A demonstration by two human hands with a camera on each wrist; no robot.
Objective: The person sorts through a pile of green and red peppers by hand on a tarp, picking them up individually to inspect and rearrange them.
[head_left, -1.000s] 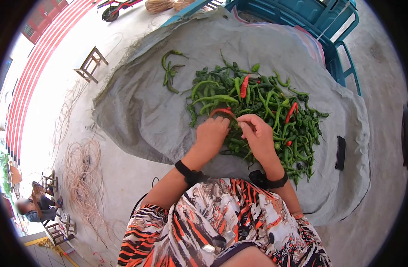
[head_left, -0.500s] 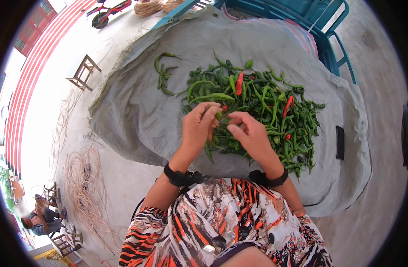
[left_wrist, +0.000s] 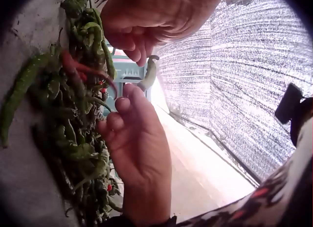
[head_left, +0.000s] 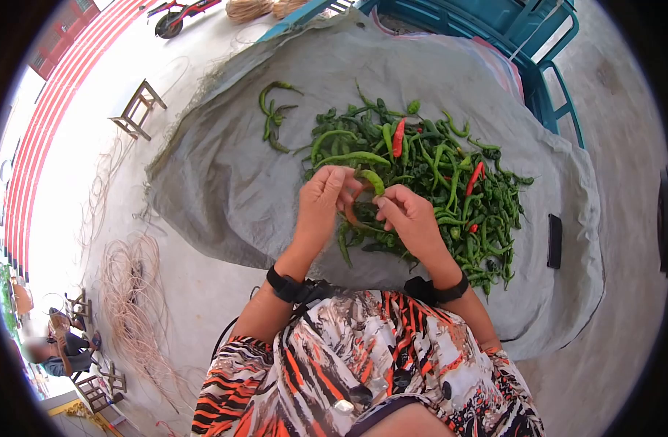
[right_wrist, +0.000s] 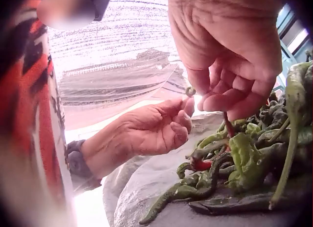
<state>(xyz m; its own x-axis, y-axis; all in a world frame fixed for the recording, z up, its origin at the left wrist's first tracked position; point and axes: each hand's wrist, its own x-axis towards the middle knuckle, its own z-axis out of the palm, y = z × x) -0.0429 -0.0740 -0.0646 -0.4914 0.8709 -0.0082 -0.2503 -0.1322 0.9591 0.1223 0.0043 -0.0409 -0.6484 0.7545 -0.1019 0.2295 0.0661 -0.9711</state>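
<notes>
A curved green chili pepper (head_left: 372, 180) spans the gap between my hands, above a heap of peppers. Thumb and forefinger of my right hand (head_left: 412, 218) pinch its near end. My left hand (head_left: 323, 200) has its fingers curled, with the fingertips right at the pepper's other end. In the left wrist view the pepper (left_wrist: 149, 75) stands out from the right hand (left_wrist: 142, 144), its dark stem hooked. A reddish chili pepper (head_left: 350, 210) curves below the hands, partly hidden by the left fingers.
The heap of green chili peppers (head_left: 494, 233), with several red ones, lies on a grey sheet (head_left: 239, 182). A few peppers (head_left: 270, 116) lie apart at left. A black phone-like object (head_left: 555, 240) is at right. Beyond are a teal vehicle bed (head_left: 487, 36), stool (head_left: 138, 109) and seated person (head_left: 64, 357).
The hands have risen slightly off the heap and the left has turned. The green pepper, mostly hidden in the left fingers half a second ago, now shows between both hands.
</notes>
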